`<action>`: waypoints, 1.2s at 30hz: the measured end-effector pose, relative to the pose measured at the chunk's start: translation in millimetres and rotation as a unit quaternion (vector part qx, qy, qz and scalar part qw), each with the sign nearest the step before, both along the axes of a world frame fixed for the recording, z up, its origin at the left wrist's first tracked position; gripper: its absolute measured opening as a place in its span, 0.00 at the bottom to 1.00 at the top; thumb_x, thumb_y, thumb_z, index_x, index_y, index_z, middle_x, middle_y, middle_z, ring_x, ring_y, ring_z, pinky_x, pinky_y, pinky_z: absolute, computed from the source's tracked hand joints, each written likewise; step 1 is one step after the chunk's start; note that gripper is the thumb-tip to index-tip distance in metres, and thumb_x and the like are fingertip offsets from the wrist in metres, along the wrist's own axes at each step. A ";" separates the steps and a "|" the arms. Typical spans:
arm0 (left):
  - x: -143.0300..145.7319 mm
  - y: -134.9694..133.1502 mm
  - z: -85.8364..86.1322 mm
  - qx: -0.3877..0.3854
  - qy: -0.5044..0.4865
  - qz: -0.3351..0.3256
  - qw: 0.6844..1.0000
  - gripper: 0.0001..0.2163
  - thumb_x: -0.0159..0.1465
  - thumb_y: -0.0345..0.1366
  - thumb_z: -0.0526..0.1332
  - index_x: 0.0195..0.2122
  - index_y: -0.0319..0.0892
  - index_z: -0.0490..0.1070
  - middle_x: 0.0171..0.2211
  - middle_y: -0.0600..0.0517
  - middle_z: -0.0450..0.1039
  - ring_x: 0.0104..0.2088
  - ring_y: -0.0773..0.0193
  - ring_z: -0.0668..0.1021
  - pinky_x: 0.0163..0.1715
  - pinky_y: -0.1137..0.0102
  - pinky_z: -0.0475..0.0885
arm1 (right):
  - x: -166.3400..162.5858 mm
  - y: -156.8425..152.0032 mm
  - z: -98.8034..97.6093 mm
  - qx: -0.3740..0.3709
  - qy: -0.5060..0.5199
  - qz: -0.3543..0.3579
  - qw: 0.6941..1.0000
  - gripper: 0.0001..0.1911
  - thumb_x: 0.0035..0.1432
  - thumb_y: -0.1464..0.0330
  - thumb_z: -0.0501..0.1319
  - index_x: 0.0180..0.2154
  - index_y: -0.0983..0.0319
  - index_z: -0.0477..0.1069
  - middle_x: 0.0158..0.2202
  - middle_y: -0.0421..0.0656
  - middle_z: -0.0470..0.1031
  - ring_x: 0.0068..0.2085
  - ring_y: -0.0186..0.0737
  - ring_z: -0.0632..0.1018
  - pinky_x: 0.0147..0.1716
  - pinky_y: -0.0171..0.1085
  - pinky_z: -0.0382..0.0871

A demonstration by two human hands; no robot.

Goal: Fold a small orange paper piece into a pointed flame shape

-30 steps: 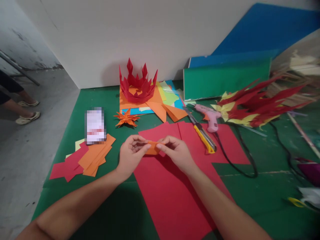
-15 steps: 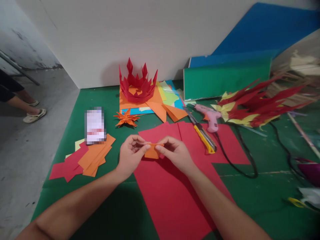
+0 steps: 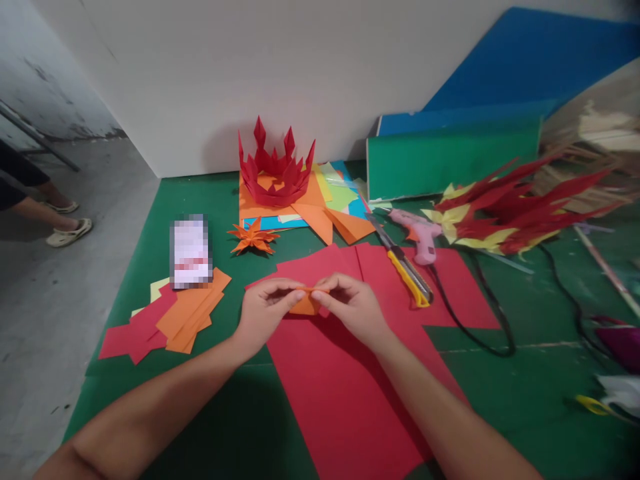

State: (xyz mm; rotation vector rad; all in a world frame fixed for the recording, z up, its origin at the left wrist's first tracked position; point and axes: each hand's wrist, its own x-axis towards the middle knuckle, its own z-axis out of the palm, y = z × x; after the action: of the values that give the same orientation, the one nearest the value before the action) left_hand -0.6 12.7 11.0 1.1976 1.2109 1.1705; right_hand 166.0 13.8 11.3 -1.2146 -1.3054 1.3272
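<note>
A small folded piece of orange paper [image 3: 305, 305] is pinched by its top edge between both hands. My left hand [image 3: 266, 312] grips its left end with thumb and fingers, and my right hand [image 3: 354, 303] grips the right end. Beneath them lie red paper sheets [image 3: 350, 387] on the green table. Beyond my left hand sits an orange folded paper star [image 3: 253, 236]. Strips of orange paper [image 3: 193, 312] and red paper [image 3: 150, 323] are piled to the left, by a blurred-out phone-shaped object [image 3: 191, 252].
A red paper crown [image 3: 277, 167] stands on coloured sheets at the back. To the right lie a yellow utility knife [image 3: 409, 277], a pink glue gun [image 3: 423, 233] with a black cord, and red and yellow paper shapes [image 3: 515, 207]. A person's legs [image 3: 30, 200] show at far left.
My left hand's fingers have shifted slightly right along the top edge of the orange paper and curled closer in. My right hand has hardly moved.
</note>
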 end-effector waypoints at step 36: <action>-0.3 -2.4 -4.1 -0.011 -0.141 -0.023 0.990 0.11 0.59 0.42 0.64 0.27 0.43 0.65 0.32 0.52 0.75 0.35 0.65 0.76 0.39 0.69 0.71 | -4.6 -0.4 -1.3 -0.021 -0.046 0.021 0.999 0.12 0.51 0.59 0.64 0.24 0.60 0.71 0.18 0.37 0.68 0.22 0.33 0.68 0.25 0.35 0.62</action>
State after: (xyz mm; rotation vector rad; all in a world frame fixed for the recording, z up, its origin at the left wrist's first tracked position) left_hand -0.9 10.3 6.9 1.0002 0.9757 1.2405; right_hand 161.4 13.4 10.0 -1.2965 -1.3799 1.3491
